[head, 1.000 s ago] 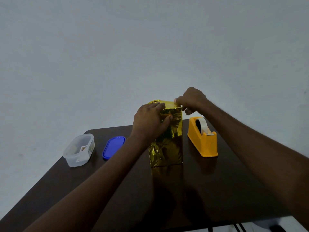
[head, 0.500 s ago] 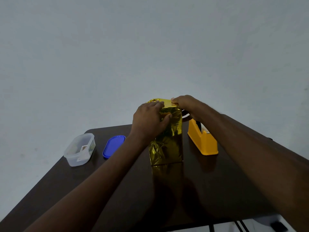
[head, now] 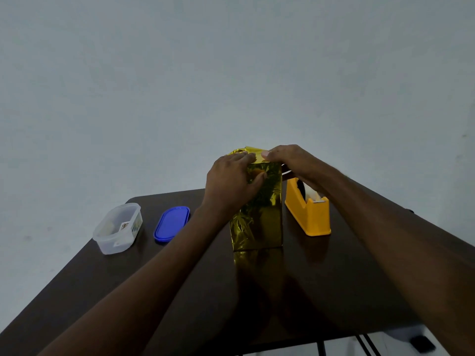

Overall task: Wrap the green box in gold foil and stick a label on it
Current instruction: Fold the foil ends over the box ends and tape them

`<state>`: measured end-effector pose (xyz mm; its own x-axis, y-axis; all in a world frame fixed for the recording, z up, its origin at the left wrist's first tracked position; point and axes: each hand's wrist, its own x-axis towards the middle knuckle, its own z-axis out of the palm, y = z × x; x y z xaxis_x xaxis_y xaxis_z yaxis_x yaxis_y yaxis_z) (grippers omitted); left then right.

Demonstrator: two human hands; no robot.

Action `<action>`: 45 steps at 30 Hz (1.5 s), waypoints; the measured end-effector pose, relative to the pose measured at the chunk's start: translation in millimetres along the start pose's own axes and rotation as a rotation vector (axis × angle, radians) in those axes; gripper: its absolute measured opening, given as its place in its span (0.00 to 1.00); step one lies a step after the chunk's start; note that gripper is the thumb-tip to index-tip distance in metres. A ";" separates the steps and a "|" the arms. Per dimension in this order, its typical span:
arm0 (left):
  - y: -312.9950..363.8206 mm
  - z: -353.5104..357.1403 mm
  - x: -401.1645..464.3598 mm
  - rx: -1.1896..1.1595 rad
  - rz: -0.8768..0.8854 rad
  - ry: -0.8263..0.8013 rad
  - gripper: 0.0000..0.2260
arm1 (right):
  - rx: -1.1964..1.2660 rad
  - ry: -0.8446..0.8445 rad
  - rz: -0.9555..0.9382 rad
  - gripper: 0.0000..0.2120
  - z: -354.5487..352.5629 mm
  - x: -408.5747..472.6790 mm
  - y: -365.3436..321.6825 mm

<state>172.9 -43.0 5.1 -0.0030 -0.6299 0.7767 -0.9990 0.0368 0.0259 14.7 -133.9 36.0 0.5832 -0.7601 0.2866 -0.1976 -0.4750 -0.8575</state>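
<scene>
Gold-foiled box (head: 259, 214) stands upright mid-table beside the tape dispenser (head: 308, 214), left hand (head: 231, 181) clasping it, right hand (head: 288, 158) pinching the top flap; next, likely taping that fold flat.

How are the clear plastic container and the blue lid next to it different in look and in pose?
The clear plastic container is see-through and deep, with small items inside; the blue lid is opaque and flat. The container stands open with its mouth upward, and the lid lies off it, beside it on the right. Both have a rounded oblong outline and rest on the dark table, left of the foil-wrapped box.
</scene>
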 end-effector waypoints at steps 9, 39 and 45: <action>9.6 8.2 2.6 -0.017 -0.007 0.027 0.23 | 0.108 0.362 0.138 0.15 -23.2 5.4 35.7; 9.6 7.5 1.6 -0.024 -0.020 -0.002 0.24 | 0.079 0.439 0.514 0.28 -37.7 -14.8 113.9; 9.8 7.3 1.6 -0.021 -0.030 -0.006 0.24 | 0.435 0.773 0.422 0.07 -5.1 -62.8 114.5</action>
<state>162.8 -49.4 2.0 0.0266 -0.6359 0.7713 -0.9975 0.0339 0.0623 -48.6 -142.8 -78.1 -0.1758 -0.9844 -0.0115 0.1264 -0.0110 -0.9919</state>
